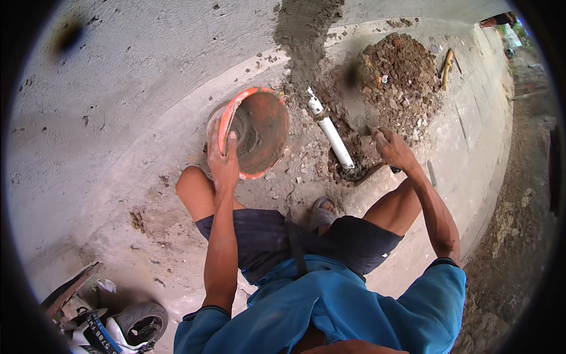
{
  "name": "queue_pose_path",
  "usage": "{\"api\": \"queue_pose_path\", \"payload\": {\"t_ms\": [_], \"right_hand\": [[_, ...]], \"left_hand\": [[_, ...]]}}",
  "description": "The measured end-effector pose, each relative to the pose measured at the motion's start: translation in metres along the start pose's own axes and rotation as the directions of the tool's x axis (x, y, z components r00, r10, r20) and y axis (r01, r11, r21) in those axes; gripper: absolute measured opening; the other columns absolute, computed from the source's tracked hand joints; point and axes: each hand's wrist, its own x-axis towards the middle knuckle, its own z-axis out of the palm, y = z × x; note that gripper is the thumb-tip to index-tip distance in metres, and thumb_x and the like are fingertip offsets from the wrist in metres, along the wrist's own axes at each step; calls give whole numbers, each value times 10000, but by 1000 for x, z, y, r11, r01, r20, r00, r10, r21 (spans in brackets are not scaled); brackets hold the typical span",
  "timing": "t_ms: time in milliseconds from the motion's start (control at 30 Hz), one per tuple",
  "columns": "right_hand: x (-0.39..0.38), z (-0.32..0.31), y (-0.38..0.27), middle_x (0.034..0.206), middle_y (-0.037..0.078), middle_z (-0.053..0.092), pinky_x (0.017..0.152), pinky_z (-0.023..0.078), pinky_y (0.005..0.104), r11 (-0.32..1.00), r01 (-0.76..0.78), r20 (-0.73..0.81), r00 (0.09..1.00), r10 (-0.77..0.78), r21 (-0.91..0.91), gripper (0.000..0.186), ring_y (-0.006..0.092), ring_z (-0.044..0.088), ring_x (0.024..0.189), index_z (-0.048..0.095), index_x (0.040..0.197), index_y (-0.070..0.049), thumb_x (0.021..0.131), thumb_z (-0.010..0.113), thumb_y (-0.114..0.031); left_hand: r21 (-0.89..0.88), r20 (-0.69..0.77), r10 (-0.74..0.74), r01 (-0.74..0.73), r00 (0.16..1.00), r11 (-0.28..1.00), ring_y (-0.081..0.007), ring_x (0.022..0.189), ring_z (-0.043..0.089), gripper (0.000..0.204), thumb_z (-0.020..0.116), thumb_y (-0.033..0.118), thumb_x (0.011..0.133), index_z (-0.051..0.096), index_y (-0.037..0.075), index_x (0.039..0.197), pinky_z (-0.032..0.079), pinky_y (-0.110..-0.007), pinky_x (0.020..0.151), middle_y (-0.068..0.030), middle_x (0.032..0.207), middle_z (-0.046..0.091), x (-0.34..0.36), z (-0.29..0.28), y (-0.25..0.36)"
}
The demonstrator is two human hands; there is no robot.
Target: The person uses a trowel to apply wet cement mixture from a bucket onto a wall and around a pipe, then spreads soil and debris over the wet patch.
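Observation:
My left hand [224, 154] is closed over the near left rim of an orange bucket [254, 176], thumb inside and fingers outside. The bucket tilts toward the right, and grey wet mortar [240, 131] coats its inside. Over to the right, my right hand [392, 148] is wrapped around the handle of a trowel [358, 113], whose grey blade points away from me over broken soil. A white plastic pipe [335, 141] lies between the bucket and the trowel, its near end in a dug hole and its far end smeared with mortar.
Fresh mortar [306, 32] runs down the grey wall [147, 65] beyond the pipe. A heap of soil and rubble [407, 74] rises at the far right, with a wooden-handled tool [448, 69] beside it. Part of a motorcycle [138, 324] stands at lower left. My sandalled foot [323, 213] is near the pipe.

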Motion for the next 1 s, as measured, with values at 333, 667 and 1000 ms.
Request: {"api": "queue_pose_path", "payload": {"t_ms": [333, 667, 1000], "right_hand": [[38, 3, 32, 833, 283, 644, 679, 498, 554, 983, 142, -106, 982, -155, -121, 407, 452, 641, 700, 429, 1210, -20, 1077, 434, -404], [130, 53, 134, 981, 265, 694, 836, 521, 488, 1000, 20, 284, 959, -18, -6, 747, 389, 676, 910, 544, 1357, -35, 988, 432, -675], [181, -85, 325, 604, 54, 523, 429, 406, 393, 986, 29, -488, 866, -107, -164, 522, 179, 436, 476, 501, 973, -72, 1069, 359, -566]], "left_hand": [[74, -23, 22, -21, 999, 997, -346, 1471, 365, 560, 584, 331, 1029, 462, 65, 1506, 304, -450, 1194, -175, 1565, 429, -3, 17, 5], [342, -86, -233, 248, 969, 906, -356, 1180, 606, 683, 565, 506, 1008, 552, -69, 1376, 444, -413, 1034, -236, 1276, 635, 5, -10, -20], [345, -67, -322, 325, 944, 881, -267, 1432, 400, 815, 480, 588, 1024, 364, -29, 1544, 285, -397, 1195, -172, 1549, 440, -7, -4, -1]]}}
